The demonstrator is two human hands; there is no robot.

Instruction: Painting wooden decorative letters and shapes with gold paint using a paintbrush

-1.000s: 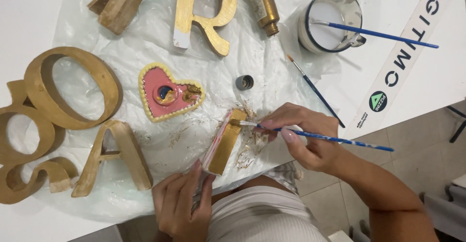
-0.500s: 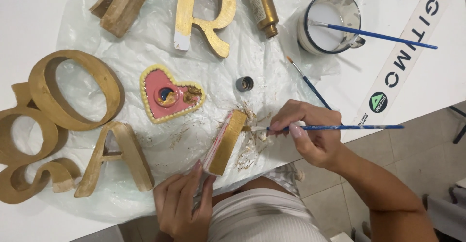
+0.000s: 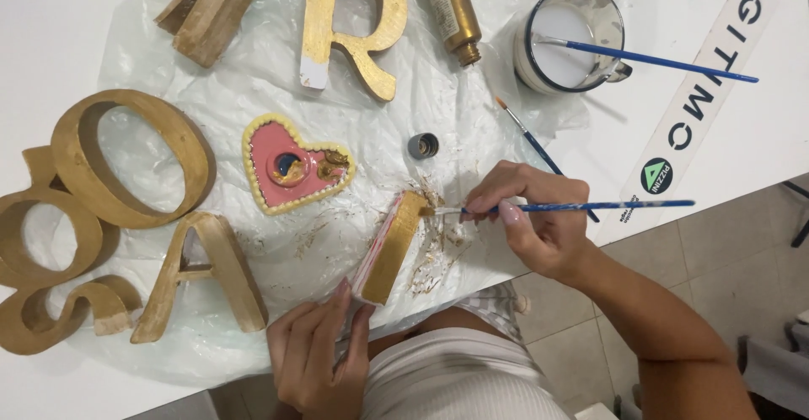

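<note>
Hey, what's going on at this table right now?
A person is painting a wooden block gold. The left hand steadies it on edge over a plastic sheet, while the right hand touches a thin blue paintbrush to its top end. Gold letters, a heart-shaped dish and a mug lie around.

A plastic sheet covers the counter across the left and middle of the frame. On the sheet's upper edge lie a slanted letter at upper left, the letter R right of it, and a bottle right of that. A mug stands at upper right with a brush leaning in it. A heart-shaped dish sits mid-frame, a small cap just right of it. Letters O, A and S fill the left side. A loose brush lies below the mug. At lower centre the left hand props a flat piece on edge; the right hand, to its right, sets a paintbrush against the piece's upper end.
</note>
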